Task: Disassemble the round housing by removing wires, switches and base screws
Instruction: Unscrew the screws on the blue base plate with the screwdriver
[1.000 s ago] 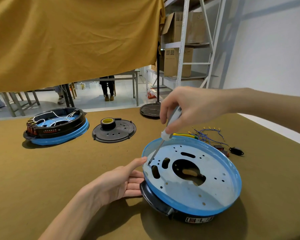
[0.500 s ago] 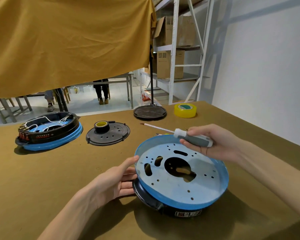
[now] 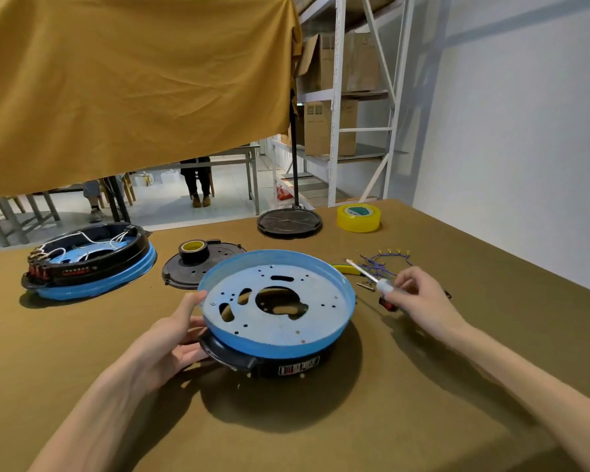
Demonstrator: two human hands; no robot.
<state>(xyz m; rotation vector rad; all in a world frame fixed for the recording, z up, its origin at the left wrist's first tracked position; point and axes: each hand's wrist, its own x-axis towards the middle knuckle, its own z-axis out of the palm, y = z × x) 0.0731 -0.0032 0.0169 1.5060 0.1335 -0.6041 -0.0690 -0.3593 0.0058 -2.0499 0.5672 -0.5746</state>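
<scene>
The round housing [image 3: 276, 342], black with a blue rim and a pale perforated metal base facing up, lies upside down in the middle of the table. My left hand [image 3: 171, 338] rests against its left side, thumb on the blue rim, fingers along the black wall. To the right of the housing, low over the table, my right hand [image 3: 419, 301] grips a white-handled screwdriver [image 3: 372, 277] whose shaft points up and left. Removed blue wires [image 3: 382, 262] with yellow terminals lie behind that hand.
A second housing [image 3: 89, 264] with its wiring inside sits at far left. A black cover plate [image 3: 184, 274] carrying a tape roll [image 3: 194, 251] lies behind the housing. A stand's round base [image 3: 289, 222] and a yellow tape roll [image 3: 358, 218] stand at the back. Yellow-handled pliers [image 3: 346, 269] lie near the wires.
My right hand lifted the screwdriver out of the housing's base and carried it right and down, off the housing toward the wires. The left hand stayed on the housing's side.
</scene>
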